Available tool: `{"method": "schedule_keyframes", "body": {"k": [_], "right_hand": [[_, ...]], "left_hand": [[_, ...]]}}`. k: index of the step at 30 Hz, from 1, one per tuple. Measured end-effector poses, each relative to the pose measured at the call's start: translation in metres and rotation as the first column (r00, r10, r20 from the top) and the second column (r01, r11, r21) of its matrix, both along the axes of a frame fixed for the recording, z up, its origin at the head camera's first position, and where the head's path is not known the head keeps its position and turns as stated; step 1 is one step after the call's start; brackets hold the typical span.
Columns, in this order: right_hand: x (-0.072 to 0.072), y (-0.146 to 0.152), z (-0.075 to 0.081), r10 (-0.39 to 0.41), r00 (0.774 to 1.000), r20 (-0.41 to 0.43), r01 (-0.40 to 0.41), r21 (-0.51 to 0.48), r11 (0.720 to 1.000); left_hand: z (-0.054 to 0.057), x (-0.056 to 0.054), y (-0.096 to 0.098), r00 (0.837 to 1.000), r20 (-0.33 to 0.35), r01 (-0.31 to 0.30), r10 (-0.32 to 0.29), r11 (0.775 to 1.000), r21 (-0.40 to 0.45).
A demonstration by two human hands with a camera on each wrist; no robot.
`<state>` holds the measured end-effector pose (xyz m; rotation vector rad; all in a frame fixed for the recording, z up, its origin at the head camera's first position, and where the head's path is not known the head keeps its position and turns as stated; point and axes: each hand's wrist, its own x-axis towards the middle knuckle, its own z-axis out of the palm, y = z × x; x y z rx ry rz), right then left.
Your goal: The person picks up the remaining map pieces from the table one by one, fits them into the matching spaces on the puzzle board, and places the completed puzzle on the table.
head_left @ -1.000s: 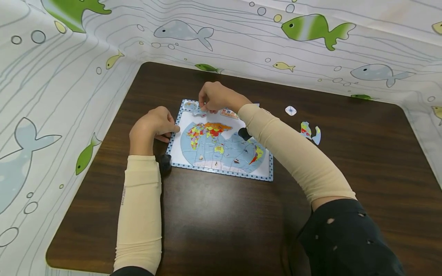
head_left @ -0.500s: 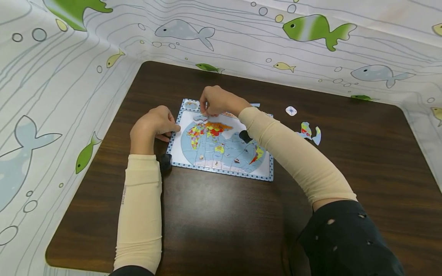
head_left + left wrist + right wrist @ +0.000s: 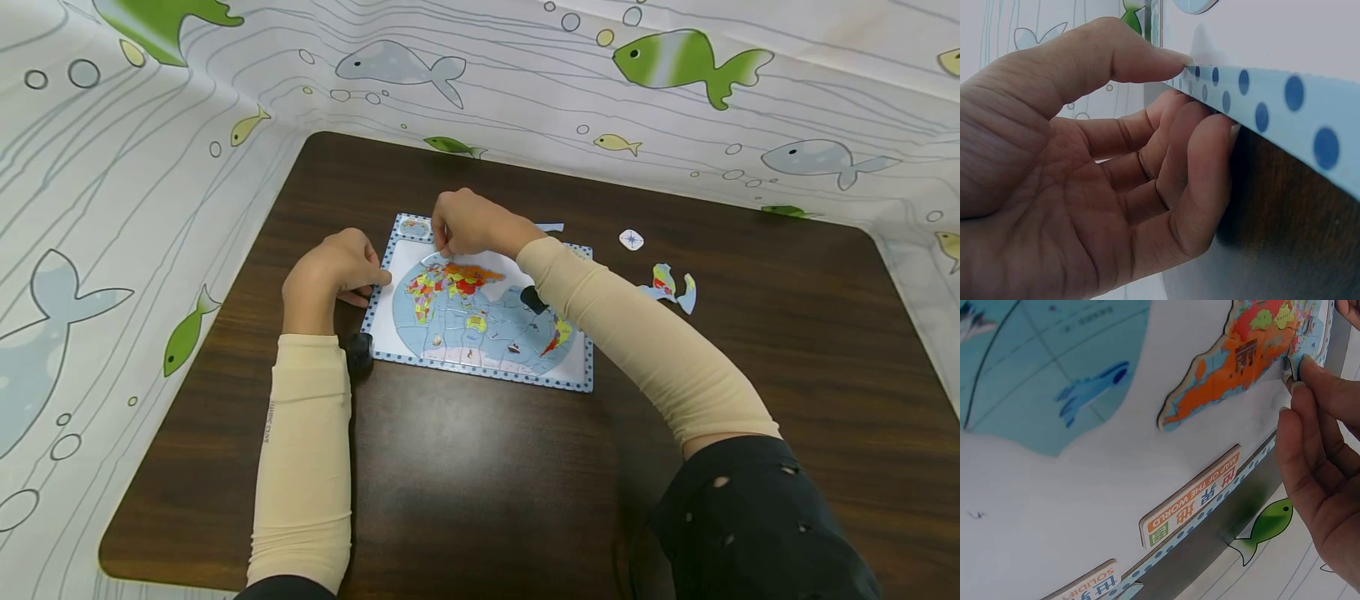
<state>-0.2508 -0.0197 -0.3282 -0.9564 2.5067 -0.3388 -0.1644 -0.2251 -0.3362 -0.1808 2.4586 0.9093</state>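
Note:
A world map puzzle board with a dotted blue border lies on the table. At its left edge is my left hand; in the left wrist view its thumb lies on the border and the bent fingers come up under the edge. My right hand reaches across the board to the map's upper left. Between thumb and fingertips it pinches a small light blue puzzle piece, right at the edge of the coloured land pieces. Part of that piece is hidden behind the fingers.
Right of the board lie a compass piece, a colourful map piece and a curved blue piece. A title piece sits along the board's far border. Fish-patterned sheets rise behind and left of the table.
My right hand has brought the puzzle piece down from the board's top margin to the map's upper left outline. The left hand has stayed at the board's edge.

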Motion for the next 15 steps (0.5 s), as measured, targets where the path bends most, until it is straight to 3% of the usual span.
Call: {"method": "schedule_keyframes", "body": {"k": [15], "right_hand": [[0.0015, -0.0009, -0.0042, 0.046, 0.997, -0.062, -0.045, 0.024, 0.999]], "left_hand": [[-0.0041, -0.0003, -0.0009, 1.0, -0.006, 0.0, 0.0, 1.0, -0.006]]}}
